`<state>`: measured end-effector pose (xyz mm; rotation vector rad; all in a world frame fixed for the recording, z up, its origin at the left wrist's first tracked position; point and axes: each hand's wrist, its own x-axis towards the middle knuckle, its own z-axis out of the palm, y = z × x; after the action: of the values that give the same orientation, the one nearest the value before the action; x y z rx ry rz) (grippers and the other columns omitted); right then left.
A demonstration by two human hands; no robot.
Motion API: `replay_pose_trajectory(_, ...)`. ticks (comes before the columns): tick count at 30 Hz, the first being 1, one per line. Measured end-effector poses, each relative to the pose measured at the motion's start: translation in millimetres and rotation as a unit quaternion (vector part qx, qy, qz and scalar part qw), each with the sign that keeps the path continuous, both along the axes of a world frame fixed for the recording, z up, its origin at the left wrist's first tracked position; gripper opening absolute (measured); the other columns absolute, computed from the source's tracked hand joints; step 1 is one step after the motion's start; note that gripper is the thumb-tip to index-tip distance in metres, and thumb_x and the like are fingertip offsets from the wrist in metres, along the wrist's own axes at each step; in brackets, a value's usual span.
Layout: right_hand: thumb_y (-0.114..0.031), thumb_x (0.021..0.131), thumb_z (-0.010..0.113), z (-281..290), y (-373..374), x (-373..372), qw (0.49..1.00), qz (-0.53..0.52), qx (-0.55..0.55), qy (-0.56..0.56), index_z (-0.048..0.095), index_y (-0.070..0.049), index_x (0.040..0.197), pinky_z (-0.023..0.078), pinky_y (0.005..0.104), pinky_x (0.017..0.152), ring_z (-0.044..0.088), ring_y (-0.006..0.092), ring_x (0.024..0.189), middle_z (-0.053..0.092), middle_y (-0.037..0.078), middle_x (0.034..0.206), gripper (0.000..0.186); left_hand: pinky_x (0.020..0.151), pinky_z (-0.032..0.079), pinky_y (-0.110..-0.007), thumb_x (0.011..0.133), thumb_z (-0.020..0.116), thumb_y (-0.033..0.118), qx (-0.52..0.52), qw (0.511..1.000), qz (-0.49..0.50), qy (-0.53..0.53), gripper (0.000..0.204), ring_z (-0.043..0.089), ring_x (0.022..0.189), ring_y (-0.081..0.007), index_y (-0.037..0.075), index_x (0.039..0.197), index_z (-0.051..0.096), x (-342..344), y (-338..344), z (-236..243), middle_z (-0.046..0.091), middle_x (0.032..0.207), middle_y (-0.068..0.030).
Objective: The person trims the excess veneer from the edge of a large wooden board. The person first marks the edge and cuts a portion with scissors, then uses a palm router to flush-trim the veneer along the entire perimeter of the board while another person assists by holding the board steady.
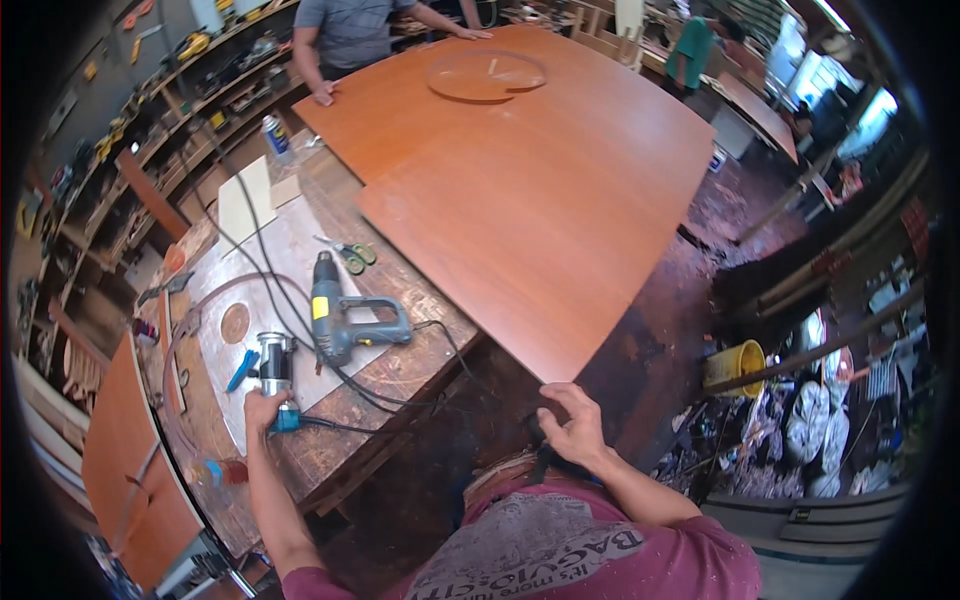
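My left hand (267, 410) is closed round the lower body of a teal and silver trim router (276, 368), which stands on the workbench. My right hand (576, 428) is at the near corner of a large reddish-brown wood panel (530, 230). Its index finger is by the corner and the thumb stands apart, with a gap between them. On the bench, right of the router, lies a grey heat gun (350, 318) with a yellow label. Beyond it are green-handled scissors (352, 254). A loop of thin brown edging strip (480, 98) rests on the panel's far part.
Black cords (265, 255) trail across the workbench (425, 295). Opposite, a co-worker (345, 40) has both hands on the panel's far edge. A spray can (275, 135) stands at the bench's back. Tool shelves (130, 165) line the left; a yellow bucket (740, 368) is at right.
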<state>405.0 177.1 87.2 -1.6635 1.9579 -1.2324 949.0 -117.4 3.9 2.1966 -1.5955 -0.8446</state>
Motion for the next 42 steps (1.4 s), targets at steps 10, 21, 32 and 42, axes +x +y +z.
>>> replay_pose_trajectory(10, -0.014, 0.084, 0.077, 63.6, -10.9, 8.5, 0.951, 0.272, -0.109, -0.094, 0.066, 0.000, 0.120, 0.060, 0.0403, 0.076, 0.072, 0.0318, 0.087, 0.071, 0.016, 0.101, 0.041, 0.080, 0.052, -0.036, 0.086, 0.079, 0.025, -0.154, 0.972, 0.114, 0.136, 0.042, 0.063, 0.086, -0.0197, -0.005, 0.113, 0.066, -123.1, 237.2, 83.0, 0.069, 0.099, -0.0114)
replay_pose_trajectory(21, -0.036, 0.086, 0.076, 50.8, 31.3, -84.5, 0.876, 0.377, 0.188, -0.233, 0.027, 0.012, 0.151, 0.049, 0.0463, 0.102, 0.058, 0.0442, 0.124, 0.056, 0.033, 0.131, 0.095, 0.081, 0.053, -0.034, 0.077, 0.085, 0.007, -0.202, 0.911, 0.163, 0.320, 0.054, 0.062, 0.092, -0.0164, -0.004, 0.121, 0.058, -482.2, 368.9, 131.0, 0.067, 0.106, -0.0080)
replay_pose_trajectory(32, -0.014, 0.081, 0.086, 20.1, 59.5, -335.8, 0.648, 0.267, 0.159, -0.696, 0.049, 0.002, 0.139, 0.059, 0.0393, 0.094, 0.071, 0.0258, 0.107, 0.067, 0.018, 0.125, 0.070, 0.094, 0.055, -0.040, 0.076, 0.090, 0.024, -0.211, 0.868, -0.388, 0.227, 0.079, 0.061, 0.113, -0.0345, -0.007, 0.139, 0.053, -673.2, 373.4, 175.6, 0.051, 0.129, -0.0224)
replay_pose_trajectory(42, -0.038, 0.080, 0.087, -18.6, 63.9, -507.9, 0.612, 0.179, -0.013, -0.770, 0.045, 0.008, 0.142, 0.064, 0.0482, 0.090, 0.072, 0.0356, 0.106, 0.064, 0.025, 0.130, 0.088, 0.091, 0.059, -0.034, 0.078, 0.087, 0.003, -0.016, 0.809, -0.413, 0.417, 0.056, 0.071, 0.100, -0.0231, -0.005, 0.128, 0.064, -829.0, 314.5, 112.8, 0.066, 0.122, -0.0167)
